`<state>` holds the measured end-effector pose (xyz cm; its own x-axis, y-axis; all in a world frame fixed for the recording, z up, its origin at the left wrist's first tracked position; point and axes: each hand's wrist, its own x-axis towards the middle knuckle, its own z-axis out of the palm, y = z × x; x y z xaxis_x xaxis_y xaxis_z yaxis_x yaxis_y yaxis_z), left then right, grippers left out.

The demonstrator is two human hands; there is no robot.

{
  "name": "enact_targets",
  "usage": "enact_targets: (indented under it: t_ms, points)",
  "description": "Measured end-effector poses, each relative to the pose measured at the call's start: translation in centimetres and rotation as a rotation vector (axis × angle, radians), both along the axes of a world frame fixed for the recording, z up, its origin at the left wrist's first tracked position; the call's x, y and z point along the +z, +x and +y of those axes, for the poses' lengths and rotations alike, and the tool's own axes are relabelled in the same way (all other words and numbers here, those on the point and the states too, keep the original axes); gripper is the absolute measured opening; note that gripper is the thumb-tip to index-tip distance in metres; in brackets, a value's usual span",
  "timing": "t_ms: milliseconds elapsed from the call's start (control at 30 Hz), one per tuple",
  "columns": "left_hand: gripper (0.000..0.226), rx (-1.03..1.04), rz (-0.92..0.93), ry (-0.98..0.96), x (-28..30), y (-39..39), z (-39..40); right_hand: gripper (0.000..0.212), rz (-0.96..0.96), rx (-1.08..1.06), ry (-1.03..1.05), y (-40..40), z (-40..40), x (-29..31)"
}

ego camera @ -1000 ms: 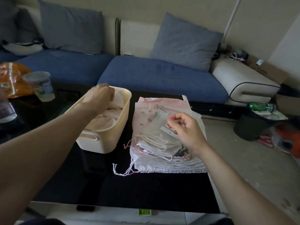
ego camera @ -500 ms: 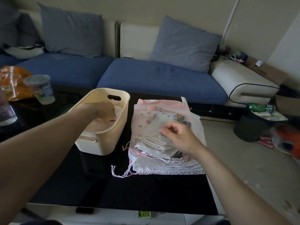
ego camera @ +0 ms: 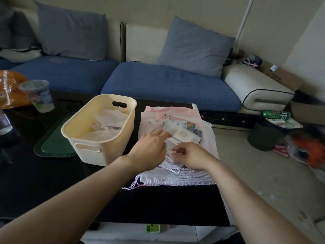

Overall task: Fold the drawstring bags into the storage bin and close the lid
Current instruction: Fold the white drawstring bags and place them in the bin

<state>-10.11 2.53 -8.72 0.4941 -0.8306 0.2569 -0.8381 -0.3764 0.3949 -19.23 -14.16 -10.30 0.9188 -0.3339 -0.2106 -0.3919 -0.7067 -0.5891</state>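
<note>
Fingers (ego camera: 161,133) of left hand (ego camera: 149,148) lie flat on bags (ego camera: 175,127); right hand (ego camera: 190,154) pinches a cord. Best: lift the top bag alone, fold flat, then bin (ego camera: 98,152).

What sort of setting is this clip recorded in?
Most likely a home living room: a blue sofa with grey cushions sits behind a low black coffee table, and a full waste bin stands on the floor to the right.

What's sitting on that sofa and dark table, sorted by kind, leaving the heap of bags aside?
Blue-grey cushions: 2
Cream bins: 1
Clear plastic cups: 1
Green trays: 1
Orange plastic bags: 1
Total: 6
</note>
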Motion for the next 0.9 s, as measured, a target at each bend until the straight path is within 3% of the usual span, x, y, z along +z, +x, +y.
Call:
enact_targets:
  t_ms: [167,300,600,767,900]
  points:
    - [0.053,-0.004,-0.010,0.193,-3.2,-0.2,0.8,0.030,-0.039,0.035,-0.015,0.0,0.7,-0.3]
    - [0.056,0.080,-0.066,0.134,-3.5,0.3,0.7,0.010,-0.164,0.043,-0.055,-0.1,0.8,0.2]
    - [0.026,0.247,0.014,-0.356,-2.3,1.4,1.3,0.009,-0.506,-0.198,0.053,-1.4,-0.9,1.9]
    - [0.019,0.208,-0.023,-0.412,-1.5,1.5,1.6,0.020,-0.535,-0.246,0.097,-1.9,-2.1,2.1]
    - [0.020,0.218,-0.009,-0.406,-1.4,1.8,1.9,0.039,-0.430,-0.184,0.245,-2.2,-2.5,2.1]
